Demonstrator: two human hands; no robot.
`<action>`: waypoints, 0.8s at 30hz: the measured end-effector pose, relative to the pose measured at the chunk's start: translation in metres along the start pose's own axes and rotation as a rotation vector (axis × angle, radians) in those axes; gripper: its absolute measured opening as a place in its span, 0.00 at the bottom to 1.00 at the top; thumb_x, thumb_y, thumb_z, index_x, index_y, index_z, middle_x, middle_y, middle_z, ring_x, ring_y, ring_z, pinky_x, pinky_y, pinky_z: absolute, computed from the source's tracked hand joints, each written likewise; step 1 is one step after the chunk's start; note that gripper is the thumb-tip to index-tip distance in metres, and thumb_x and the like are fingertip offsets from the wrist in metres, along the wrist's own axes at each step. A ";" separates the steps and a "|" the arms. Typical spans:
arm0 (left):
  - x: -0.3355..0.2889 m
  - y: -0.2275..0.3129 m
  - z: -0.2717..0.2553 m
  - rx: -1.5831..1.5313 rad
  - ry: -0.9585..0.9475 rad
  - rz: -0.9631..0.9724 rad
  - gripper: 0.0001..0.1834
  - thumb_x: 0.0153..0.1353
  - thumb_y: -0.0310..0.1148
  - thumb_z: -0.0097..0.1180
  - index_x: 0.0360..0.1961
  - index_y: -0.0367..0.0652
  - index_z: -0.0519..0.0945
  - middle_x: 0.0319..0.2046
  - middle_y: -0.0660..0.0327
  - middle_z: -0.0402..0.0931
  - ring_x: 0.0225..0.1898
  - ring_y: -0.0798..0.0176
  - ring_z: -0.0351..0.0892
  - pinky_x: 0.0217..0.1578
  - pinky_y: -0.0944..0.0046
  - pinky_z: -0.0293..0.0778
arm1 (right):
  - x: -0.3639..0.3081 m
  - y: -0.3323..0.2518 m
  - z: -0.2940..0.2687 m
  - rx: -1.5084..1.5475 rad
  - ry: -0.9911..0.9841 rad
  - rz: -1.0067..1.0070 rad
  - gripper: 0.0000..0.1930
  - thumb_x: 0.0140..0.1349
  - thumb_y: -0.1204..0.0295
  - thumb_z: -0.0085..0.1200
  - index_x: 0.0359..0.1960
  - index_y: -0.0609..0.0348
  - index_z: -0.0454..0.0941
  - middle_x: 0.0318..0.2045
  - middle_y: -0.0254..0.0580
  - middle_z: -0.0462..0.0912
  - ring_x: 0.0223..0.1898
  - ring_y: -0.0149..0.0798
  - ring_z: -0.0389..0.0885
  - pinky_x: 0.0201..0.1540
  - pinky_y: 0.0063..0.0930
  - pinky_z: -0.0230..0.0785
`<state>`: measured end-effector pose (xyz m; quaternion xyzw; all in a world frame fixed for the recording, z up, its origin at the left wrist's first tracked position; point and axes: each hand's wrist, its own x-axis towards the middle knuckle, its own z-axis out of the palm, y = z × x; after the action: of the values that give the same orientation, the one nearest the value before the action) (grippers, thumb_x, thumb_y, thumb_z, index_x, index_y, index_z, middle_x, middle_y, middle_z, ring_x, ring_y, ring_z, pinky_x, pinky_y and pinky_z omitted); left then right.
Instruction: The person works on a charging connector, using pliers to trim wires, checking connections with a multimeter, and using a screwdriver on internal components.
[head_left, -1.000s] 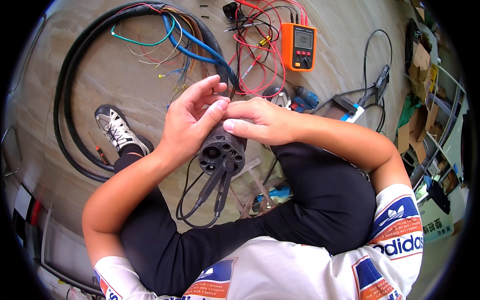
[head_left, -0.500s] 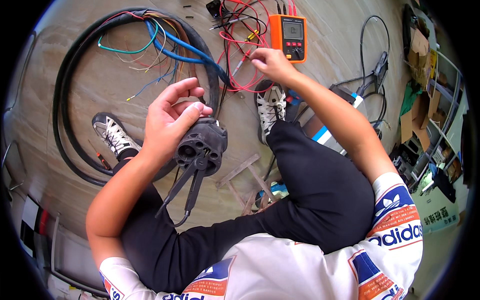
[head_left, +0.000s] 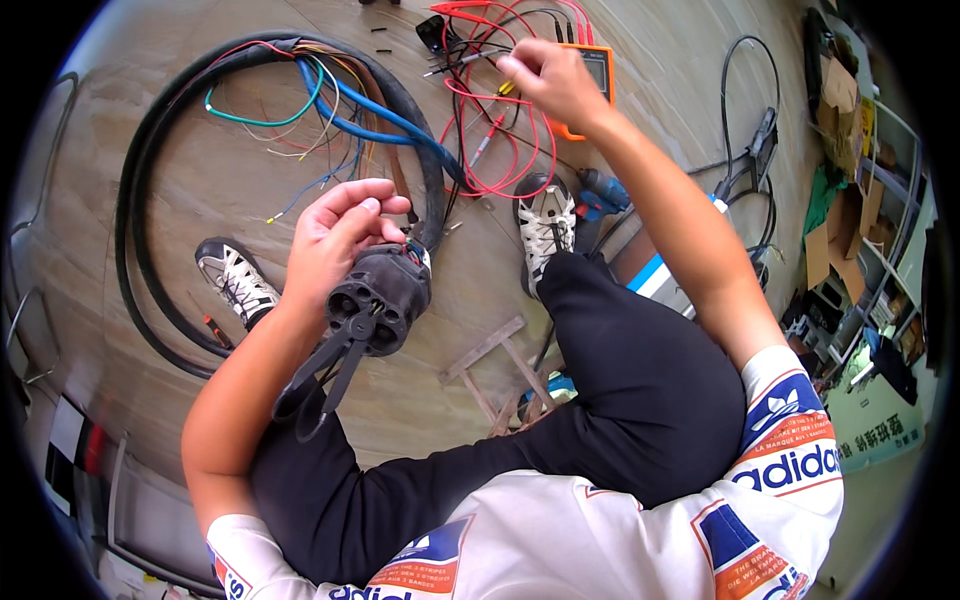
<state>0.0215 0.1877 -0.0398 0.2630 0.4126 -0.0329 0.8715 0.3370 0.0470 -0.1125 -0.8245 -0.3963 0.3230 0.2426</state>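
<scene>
A black round multi-hole plug connector point(head_left: 372, 298) is at the left hand, its socket face toward me and black straps or levers hanging below. My left hand point(head_left: 338, 232) is against its upper side, fingers curled in toward the thumb; what they pinch, if anything, is hidden. Small coloured wires point(head_left: 413, 252) show at the connector's far side. My right hand point(head_left: 555, 85) hangs over the orange multimeter point(head_left: 600, 72) and partly covers it. Its thumb and fingers are closed by the end of a dark test probe point(head_left: 465, 64); whether they touch it I cannot tell.
Thick black cable point(head_left: 125, 210) lies coiled on the floor with loose coloured wires. Red test leads point(head_left: 552, 160) tangle around a red probe point(head_left: 488, 138). A blue power drill point(head_left: 602, 190), a small wooden stool point(head_left: 490, 355) and a screwdriver point(head_left: 216, 330) are nearby. Cartons point(head_left: 838, 225) stand right.
My right hand has moved farther away, from beside the red probe to over the multimeter. The left fingers have curled in, and the connector has shifted left and turned slightly.
</scene>
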 end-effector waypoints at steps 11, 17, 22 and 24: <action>0.000 0.008 0.010 0.118 0.018 0.040 0.19 0.71 0.27 0.58 0.59 0.36 0.70 0.42 0.52 0.82 0.37 0.64 0.85 0.40 0.64 0.85 | 0.114 0.010 0.037 -0.721 0.195 -0.205 0.14 0.59 0.65 0.63 0.45 0.53 0.79 0.46 0.52 0.78 0.44 0.56 0.84 0.44 0.48 0.80; -0.002 0.012 0.010 0.165 -0.024 0.034 0.17 0.71 0.30 0.60 0.57 0.34 0.78 0.39 0.58 0.83 0.36 0.67 0.84 0.41 0.67 0.83 | 0.082 -0.017 0.003 -0.248 0.200 -0.522 0.17 0.62 0.70 0.59 0.52 0.61 0.77 0.44 0.57 0.83 0.46 0.57 0.84 0.50 0.45 0.77; 0.001 0.010 0.004 0.217 -0.033 0.068 0.12 0.71 0.33 0.61 0.48 0.35 0.80 0.36 0.61 0.82 0.35 0.69 0.84 0.38 0.69 0.80 | -0.016 -0.060 -0.024 -0.019 -0.153 -0.510 0.19 0.64 0.73 0.62 0.57 0.59 0.79 0.44 0.48 0.86 0.44 0.44 0.85 0.48 0.36 0.77; 0.002 0.010 0.003 0.218 -0.061 0.079 0.10 0.72 0.33 0.60 0.46 0.37 0.77 0.35 0.63 0.80 0.35 0.71 0.83 0.37 0.70 0.79 | -0.045 -0.070 -0.033 0.018 -0.250 -0.492 0.23 0.63 0.77 0.62 0.61 0.59 0.77 0.49 0.44 0.85 0.46 0.40 0.84 0.50 0.35 0.74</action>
<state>0.0280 0.1952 -0.0351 0.3709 0.3693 -0.0512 0.8506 0.3050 0.0455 -0.0289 -0.6551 -0.6087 0.3569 0.2702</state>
